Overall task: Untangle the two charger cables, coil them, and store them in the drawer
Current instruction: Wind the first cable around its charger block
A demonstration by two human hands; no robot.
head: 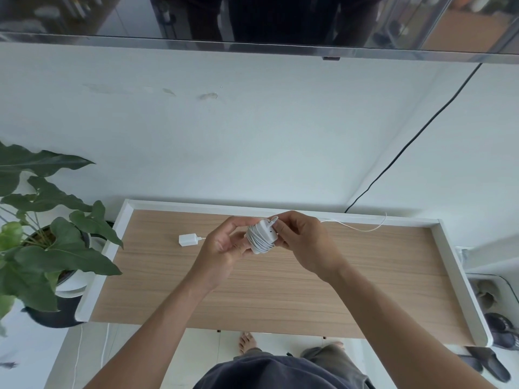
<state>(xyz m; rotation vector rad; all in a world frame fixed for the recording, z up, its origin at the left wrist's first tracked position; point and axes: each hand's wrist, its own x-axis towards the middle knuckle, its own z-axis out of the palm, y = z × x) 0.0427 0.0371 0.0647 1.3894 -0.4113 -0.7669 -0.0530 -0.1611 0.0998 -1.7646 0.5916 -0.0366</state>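
beneath the fingers (297,221) spreads a light wood-grain tabletop (252,293) framed by a raised white rim (456,276). beyond the fingers rises a pale white painted wall (252,136) with faint scuffs, and high above them hangs a dark glossy screen (252,21) with a silver lower edge. a thin black cord (415,137) slants down the wall to their right. far to their left a broad-leaved green plant (56,248) stands in a pot on a glossy white floor (64,360). dark slippers (490,364) lie far to the right. the light is soft and even.
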